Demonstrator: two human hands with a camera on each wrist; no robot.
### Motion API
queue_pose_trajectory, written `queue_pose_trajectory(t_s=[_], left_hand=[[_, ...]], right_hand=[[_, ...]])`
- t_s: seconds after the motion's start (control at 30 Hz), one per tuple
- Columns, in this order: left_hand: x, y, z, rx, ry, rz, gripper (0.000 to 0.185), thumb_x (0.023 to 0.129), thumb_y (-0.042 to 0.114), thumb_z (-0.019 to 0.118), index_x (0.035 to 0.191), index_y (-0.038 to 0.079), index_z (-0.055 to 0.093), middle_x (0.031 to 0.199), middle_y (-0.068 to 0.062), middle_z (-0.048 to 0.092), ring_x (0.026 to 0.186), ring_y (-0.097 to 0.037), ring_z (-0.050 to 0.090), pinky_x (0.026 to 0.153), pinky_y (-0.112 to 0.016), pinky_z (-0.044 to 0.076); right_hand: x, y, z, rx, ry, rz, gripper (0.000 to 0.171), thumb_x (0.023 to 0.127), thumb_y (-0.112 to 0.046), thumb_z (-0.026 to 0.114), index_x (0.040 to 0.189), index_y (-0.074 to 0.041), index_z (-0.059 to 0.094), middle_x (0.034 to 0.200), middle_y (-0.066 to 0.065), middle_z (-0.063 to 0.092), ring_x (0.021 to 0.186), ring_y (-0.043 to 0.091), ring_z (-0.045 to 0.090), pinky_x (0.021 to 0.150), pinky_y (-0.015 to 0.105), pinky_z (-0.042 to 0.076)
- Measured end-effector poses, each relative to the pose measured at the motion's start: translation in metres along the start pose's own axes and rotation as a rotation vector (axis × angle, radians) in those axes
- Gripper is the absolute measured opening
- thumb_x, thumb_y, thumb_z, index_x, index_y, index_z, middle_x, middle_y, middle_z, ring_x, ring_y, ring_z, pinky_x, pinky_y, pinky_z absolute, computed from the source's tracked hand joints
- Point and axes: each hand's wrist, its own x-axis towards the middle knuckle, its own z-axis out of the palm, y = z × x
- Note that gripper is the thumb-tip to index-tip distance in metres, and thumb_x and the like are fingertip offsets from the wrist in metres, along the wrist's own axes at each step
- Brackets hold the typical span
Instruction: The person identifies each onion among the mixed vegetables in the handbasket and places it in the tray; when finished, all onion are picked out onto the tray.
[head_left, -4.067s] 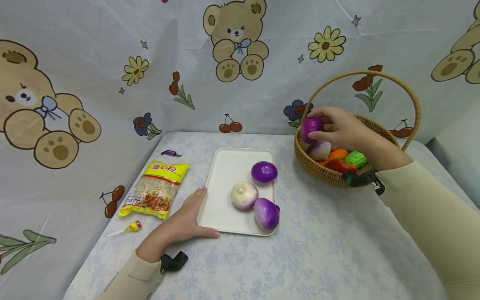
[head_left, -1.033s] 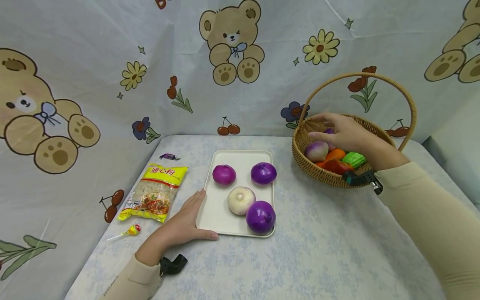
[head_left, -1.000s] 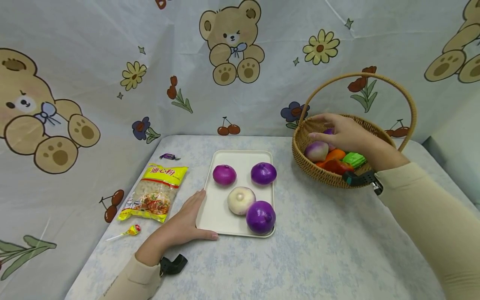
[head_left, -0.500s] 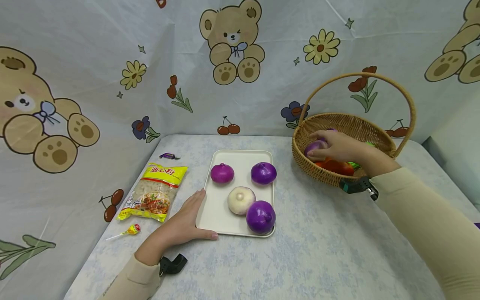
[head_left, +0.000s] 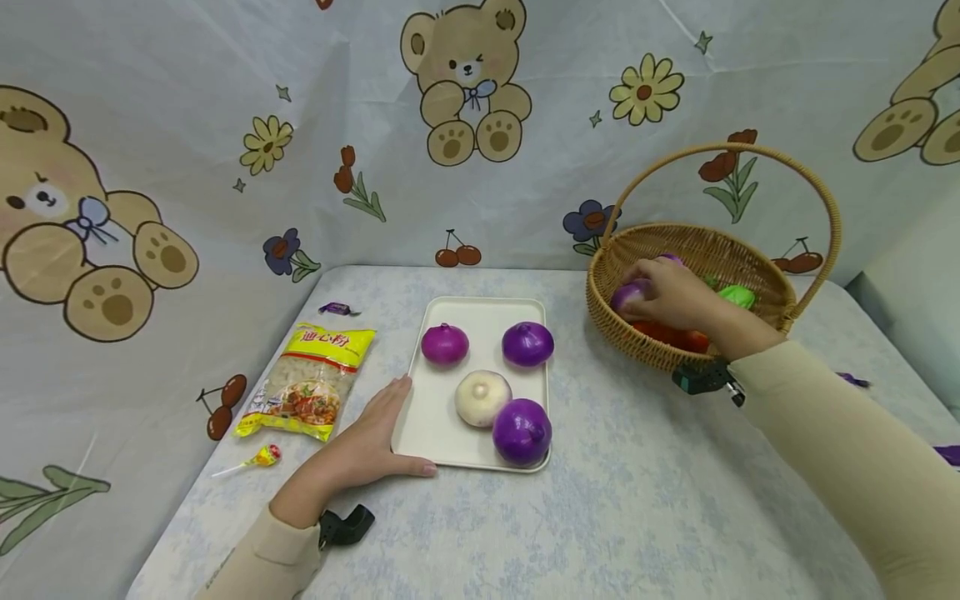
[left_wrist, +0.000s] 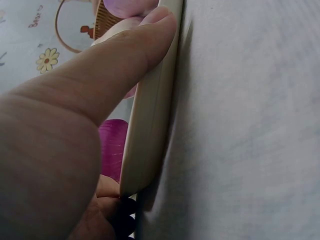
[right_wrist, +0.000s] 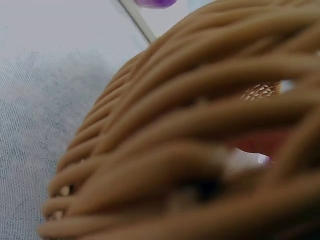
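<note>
Tabletop: R hand round onion

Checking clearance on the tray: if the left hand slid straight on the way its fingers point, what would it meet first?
Probably the whitish onion on the cream rectangular tray; the left hand points right along the near rim.

Bench w/ pale blue-white mottled cloth. Left part: yellow pasta bag, clear window, red print. Lollipop just in front of bag, stick pointing left. Purple-wrapped candy behind bag, near back edge. Another purple wrapper at right side of bench, one more purple bit at far right edge, partly cut off. Backdrop: grey-white sheet w/ teddy bears, yellow flowers, cherries, tulips, hung behind & on left.
</note>
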Motion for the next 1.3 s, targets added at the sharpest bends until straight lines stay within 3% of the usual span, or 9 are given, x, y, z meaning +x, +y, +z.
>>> queue_pose_trajectory(t_s=[0.47, 0.87, 1.07, 1.3], left_hand=[[0.001, -0.001, 0.000, 0.003, 0.003, 0.009, 0.143, 0.072, 0.072, 0.087, 0.168, 0.001, 0.010, 0.174, -0.016, 0.008, 0.158, -0.034, 0.007, 0.124, -0.056, 0.014], [0.002, -0.001, 0.001, 0.007, 0.001, -0.007, 0.143, 0.070, 0.073, 0.086, 0.168, 0.002, 0.010, 0.174, -0.015, 0.009, 0.158, -0.034, 0.007, 0.124, -0.055, 0.015], [0.002, -0.001, 0.002, 0.005, 0.006, 0.004, 0.142, 0.071, 0.072, 0.087, 0.168, 0.001, 0.011, 0.174, -0.016, 0.010, 0.158, -0.034, 0.008, 0.124, -0.055, 0.014], [0.000, -0.002, 0.001, 0.003, 0.005, 0.010, 0.142, 0.072, 0.071, 0.087, 0.168, 0.000, 0.010, 0.174, -0.017, 0.009, 0.158, -0.035, 0.007, 0.124, -0.056, 0.014]], right_hand=[[-0.014, -0.022, -0.026, 0.047, 0.069, 0.030, 0.041, 0.099, -0.015, 0.078, 0.134, -0.001, 0.063, 0.133, 0.025, 0.057, 0.114, 0.042, 0.051, 0.093, 0.060, 0.043], [-0.016, -0.069, -0.035, 0.180, 0.128, -0.043, 0.044, 0.098, -0.020, 0.079, 0.137, -0.005, 0.063, 0.141, 0.018, 0.055, 0.130, 0.042, 0.051, 0.103, 0.063, 0.047], [-0.007, -0.091, -0.024, 0.199, 0.138, -0.109, 0.041, 0.098, -0.015, 0.079, 0.135, -0.005, 0.064, 0.137, 0.016, 0.058, 0.125, 0.037, 0.053, 0.103, 0.057, 0.047], [0.007, -0.117, 0.017, 0.269, 0.102, -0.277, 0.039, 0.093, -0.003, 0.081, 0.129, -0.003, 0.067, 0.133, 0.013, 0.061, 0.121, 0.031, 0.057, 0.093, 0.042, 0.058]])
